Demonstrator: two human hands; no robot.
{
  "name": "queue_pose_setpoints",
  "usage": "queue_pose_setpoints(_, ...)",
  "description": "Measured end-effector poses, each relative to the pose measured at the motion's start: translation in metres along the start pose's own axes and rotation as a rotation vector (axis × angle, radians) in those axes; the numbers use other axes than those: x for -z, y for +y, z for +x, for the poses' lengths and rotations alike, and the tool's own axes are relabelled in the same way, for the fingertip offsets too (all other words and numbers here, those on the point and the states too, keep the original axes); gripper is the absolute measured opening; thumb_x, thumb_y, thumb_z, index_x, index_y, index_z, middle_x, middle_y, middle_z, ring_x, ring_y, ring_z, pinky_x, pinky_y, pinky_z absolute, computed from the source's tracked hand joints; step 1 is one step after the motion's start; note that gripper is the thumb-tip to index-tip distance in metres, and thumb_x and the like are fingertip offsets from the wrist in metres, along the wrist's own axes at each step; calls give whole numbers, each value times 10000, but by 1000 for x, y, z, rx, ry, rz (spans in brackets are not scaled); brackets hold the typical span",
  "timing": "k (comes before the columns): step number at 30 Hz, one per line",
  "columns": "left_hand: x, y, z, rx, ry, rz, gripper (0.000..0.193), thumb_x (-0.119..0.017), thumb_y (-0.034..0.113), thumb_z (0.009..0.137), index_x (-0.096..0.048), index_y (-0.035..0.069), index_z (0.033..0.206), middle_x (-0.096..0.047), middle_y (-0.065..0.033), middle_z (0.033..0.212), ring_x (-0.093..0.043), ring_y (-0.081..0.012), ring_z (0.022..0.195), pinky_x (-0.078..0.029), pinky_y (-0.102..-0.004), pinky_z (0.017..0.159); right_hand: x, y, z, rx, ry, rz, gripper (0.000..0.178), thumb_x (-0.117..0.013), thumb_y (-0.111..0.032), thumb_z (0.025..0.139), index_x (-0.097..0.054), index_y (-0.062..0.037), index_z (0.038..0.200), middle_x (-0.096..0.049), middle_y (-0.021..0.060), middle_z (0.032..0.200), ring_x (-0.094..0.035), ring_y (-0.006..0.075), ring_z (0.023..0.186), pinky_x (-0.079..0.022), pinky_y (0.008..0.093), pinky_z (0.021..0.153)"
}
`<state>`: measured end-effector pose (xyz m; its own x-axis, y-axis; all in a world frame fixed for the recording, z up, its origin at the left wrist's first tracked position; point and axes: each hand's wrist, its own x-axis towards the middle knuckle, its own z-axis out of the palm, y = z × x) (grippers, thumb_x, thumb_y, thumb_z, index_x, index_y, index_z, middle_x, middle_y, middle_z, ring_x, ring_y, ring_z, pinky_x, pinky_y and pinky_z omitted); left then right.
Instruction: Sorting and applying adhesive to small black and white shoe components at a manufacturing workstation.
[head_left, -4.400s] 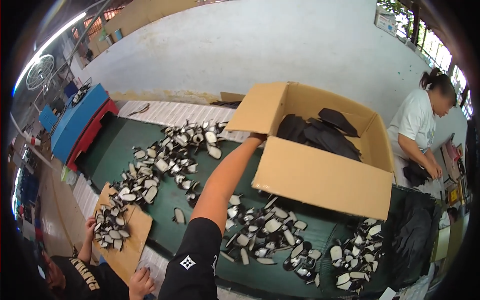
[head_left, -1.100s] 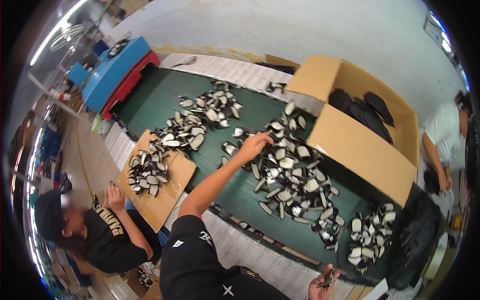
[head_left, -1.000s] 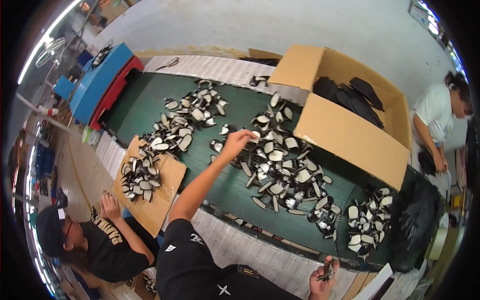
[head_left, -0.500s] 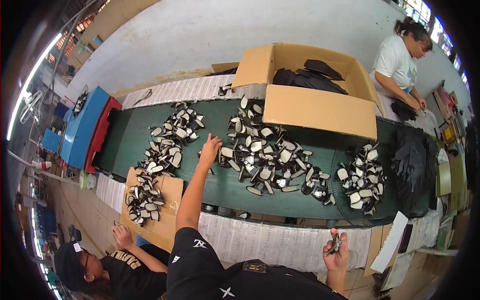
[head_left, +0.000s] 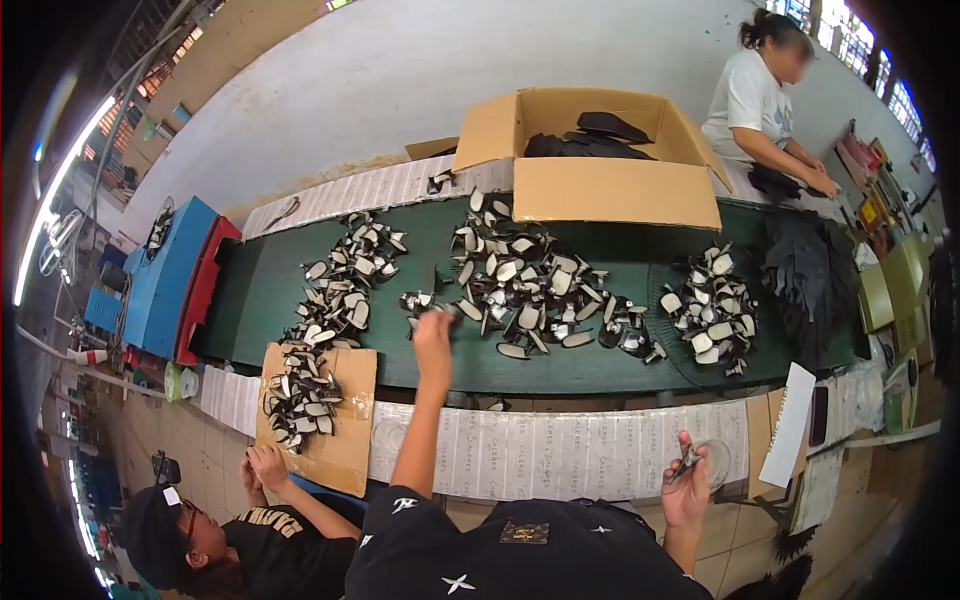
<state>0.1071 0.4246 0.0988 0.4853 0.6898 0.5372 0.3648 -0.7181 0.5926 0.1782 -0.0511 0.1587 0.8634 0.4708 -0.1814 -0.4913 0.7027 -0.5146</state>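
My left hand (head_left: 433, 345) is over the green conveyor belt (head_left: 420, 370), beside a pile of small black pieces with cream oval faces (head_left: 535, 285). Its fingers are closed at a few of these pieces, and a blurred greyish bit shows at the fingertips; I cannot make out what it is. Over the near ledge, my right hand (head_left: 688, 490) is closed around a small dark metal tool (head_left: 684, 465), partly hidden by the fingers. More of the same pieces form a long pile (head_left: 340, 280) to the left of my left hand.
A large cardboard box (head_left: 615, 192) with black sheets stands at the far side. Another pile (head_left: 710, 310) lies right, near stacked black pieces (head_left: 810, 270). A co-worker (head_left: 755, 100) works far right; another (head_left: 220, 540) sits lower left by a cardboard sheet (head_left: 350, 400).
My left hand has drawn nearer and moved slightly right, its fingers closing near the pieces. My right hand has shifted a little, still holding the dark tool. The view has tilted slightly.
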Motion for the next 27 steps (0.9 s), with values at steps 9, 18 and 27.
queue_pose_setpoints(9,-29,91,-159,220,-547,-402,194,-702,27,760,-638,-18,937,-630,-145,851,-628,-275,736,-505,-335,655,-2,7,-8,-47,14,-78,164,-490,-174,978,-527,-106,1123,-461,168,1353,-635,207,887,-540,318,763)
queue_pose_setpoints(18,-32,85,-174,312,-644,-438,246,-745,25,695,-616,-7,902,-533,-142,853,-548,-308,773,-460,-370,701,-6,15,2,-15,-91,-371,216,-468,-151,988,-533,-63,1174,-447,205,1375,-616,158,966,-514,292,844)
queue_pose_setpoints(27,-2,98,-177,603,-695,-965,138,-620,155,902,-561,87,1006,-460,-84,1345,-518,-171,1071,-441,-311,851,-29,47,26,-193,-85,-493,215,-497,-135,974,-567,-44,1156,-567,114,1272,-603,125,996,-512,294,863)
